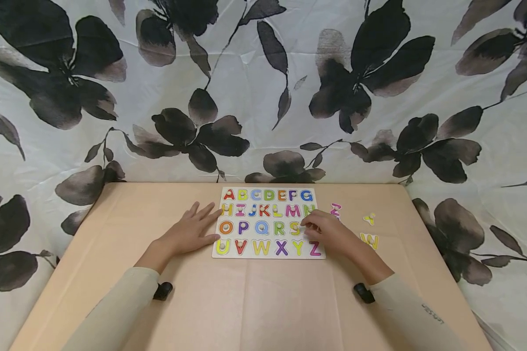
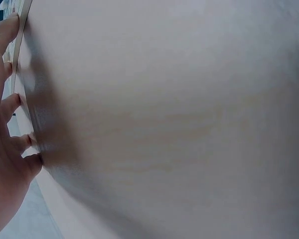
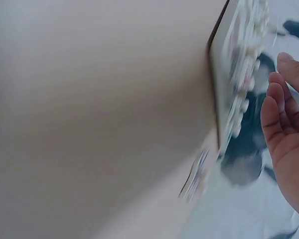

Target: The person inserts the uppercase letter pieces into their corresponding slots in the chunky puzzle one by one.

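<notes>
A white alphabet puzzle board [image 1: 272,237] lies on the table, with several rows of coloured capital letters. My left hand [image 1: 191,229] has its fingers spread, and the fingertips touch the board's left edge. Over the board's right side hovers my right hand [image 1: 329,231], close to the yellow letter S [image 1: 294,227]. Its fingers bend loosely toward the thumb, with no piece visible between them in the right wrist view. That hand covers the right end of the third row. Beside the board lie a pink letter piece [image 1: 335,210], a yellow Y piece [image 1: 369,219] and a yellow W piece [image 1: 369,241].
The tan table [image 1: 285,302] extends toward me and to both sides of the board. Behind it hangs a white cloth [image 1: 263,161] with dark flowers. A small black device [image 1: 163,291] sits at the left wrist, another black device [image 1: 363,293] at the right.
</notes>
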Demonstrator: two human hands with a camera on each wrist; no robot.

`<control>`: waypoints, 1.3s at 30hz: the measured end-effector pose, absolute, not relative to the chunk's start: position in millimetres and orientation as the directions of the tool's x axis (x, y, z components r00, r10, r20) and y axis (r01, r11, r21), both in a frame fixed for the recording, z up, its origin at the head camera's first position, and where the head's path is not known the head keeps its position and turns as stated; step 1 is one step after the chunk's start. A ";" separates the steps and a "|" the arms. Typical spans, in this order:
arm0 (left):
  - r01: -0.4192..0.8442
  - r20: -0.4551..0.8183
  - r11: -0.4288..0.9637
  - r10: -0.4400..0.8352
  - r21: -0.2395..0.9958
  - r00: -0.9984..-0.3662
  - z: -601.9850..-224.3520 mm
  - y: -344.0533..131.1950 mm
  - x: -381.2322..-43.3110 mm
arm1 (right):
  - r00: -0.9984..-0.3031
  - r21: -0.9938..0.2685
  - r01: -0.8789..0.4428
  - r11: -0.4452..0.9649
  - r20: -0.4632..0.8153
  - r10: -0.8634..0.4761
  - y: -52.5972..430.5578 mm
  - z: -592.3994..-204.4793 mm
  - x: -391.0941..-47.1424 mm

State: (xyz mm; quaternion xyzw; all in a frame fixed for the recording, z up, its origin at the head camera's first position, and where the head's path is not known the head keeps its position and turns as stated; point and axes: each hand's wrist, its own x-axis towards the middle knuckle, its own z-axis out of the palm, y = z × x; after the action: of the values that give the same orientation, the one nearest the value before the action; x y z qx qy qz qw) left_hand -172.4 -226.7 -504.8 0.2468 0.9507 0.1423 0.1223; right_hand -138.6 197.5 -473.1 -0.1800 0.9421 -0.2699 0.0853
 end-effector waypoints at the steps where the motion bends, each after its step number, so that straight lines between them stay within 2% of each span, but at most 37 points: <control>1: 0.434 -0.163 0.838 0.504 0.332 -0.848 -504.7 -226.5 -172.5 | -0.925 -0.535 -0.294 0.792 -0.051 -0.378 206.5 -474.4 -138.2; 11: 0.428 -0.170 0.839 0.501 0.337 -0.848 -505.3 -223.7 -174.3 | -0.960 -0.471 -0.266 0.841 0.053 -0.274 294.2 -484.6 -118.6; 18: 0.431 -0.171 0.835 0.507 0.342 -0.845 -505.3 -221.0 -173.4 | -0.968 -0.425 -0.252 0.869 0.092 -0.235 335.1 -485.6 -102.9; 25: 0.433 -0.170 0.835 0.507 0.339 -0.845 -503.4 -220.7 -172.1 | -0.984 -0.414 -0.168 0.895 0.021 -0.175 353.8 -493.0 -93.1; 39: 0.425 -0.167 0.848 0.491 0.318 -0.855 -504.7 -223.6 -173.5 | -0.984 -0.416 -0.169 0.893 0.013 -0.180 359.3 -498.1 -99.1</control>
State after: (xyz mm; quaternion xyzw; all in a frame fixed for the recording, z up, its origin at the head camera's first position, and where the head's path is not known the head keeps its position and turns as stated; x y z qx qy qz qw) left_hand -173.5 -223.6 -504.7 0.2404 0.9534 0.1359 0.1218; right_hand -99.1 359.3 -498.1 -0.0895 0.9729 -0.2128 0.0128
